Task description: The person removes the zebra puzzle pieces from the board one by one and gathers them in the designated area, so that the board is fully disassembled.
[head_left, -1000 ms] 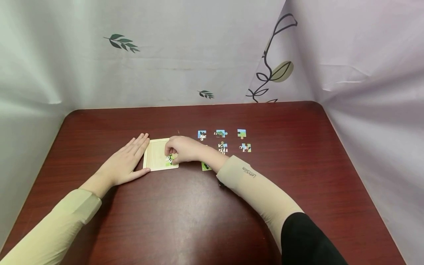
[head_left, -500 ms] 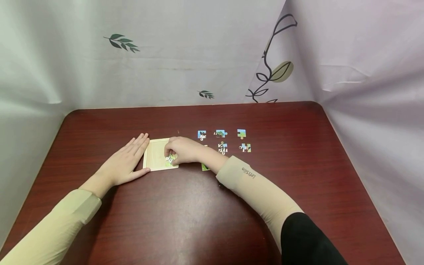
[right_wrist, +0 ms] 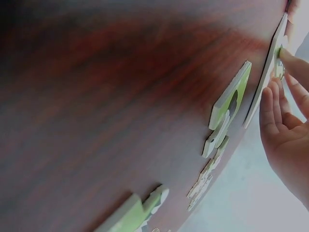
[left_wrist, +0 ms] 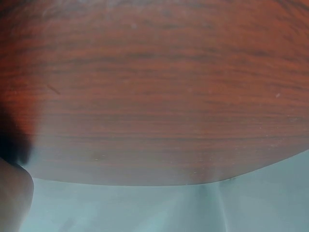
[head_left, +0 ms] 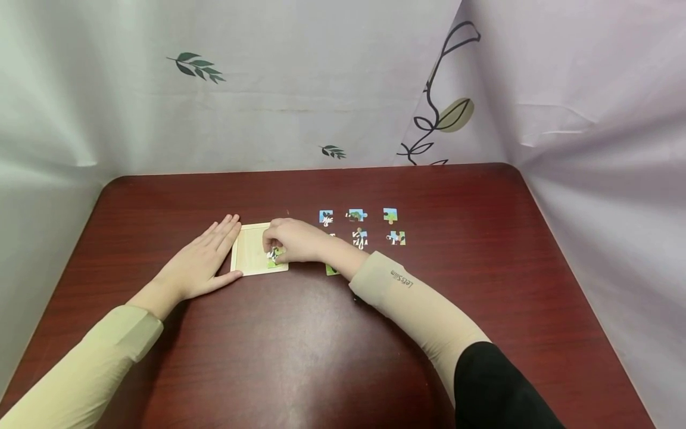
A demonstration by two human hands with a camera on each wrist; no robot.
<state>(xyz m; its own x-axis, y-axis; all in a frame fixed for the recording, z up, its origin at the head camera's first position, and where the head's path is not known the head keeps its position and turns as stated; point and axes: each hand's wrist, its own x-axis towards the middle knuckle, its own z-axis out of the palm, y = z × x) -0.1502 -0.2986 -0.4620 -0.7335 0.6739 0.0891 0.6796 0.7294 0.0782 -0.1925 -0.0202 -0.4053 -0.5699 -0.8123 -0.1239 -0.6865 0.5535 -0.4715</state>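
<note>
My left hand (head_left: 206, 261) lies flat with straight fingers, its index finger and thumb along the left edge of a shallow light-wood puzzle tray (head_left: 248, 250). Bent over the tray's right side, my right hand (head_left: 300, 239) pinches a green, black and white jigsaw piece (head_left: 273, 257) at the near right corner. The right wrist view shows the thumb and fingers around that piece (right_wrist: 279, 69), low inside the tray (right_wrist: 256, 104). My right hand hides the tray's far right part. Only a dark sliver of hand (left_wrist: 14, 193) enters the left wrist view.
Several jigsaw pieces lie right of the tray, among them a blue one (head_left: 326, 218), a tree piece (head_left: 356, 215) and a green-blue one (head_left: 390, 215). A green piece (head_left: 331, 270) is partly under my right forearm. A pale curtain (head_left: 268, 119) surrounds the dark red table (head_left: 300, 357).
My right fingers shift slightly left over the tray, and the pinched piece changes its angle a little. The left hand stays in place at the tray's edge.
</note>
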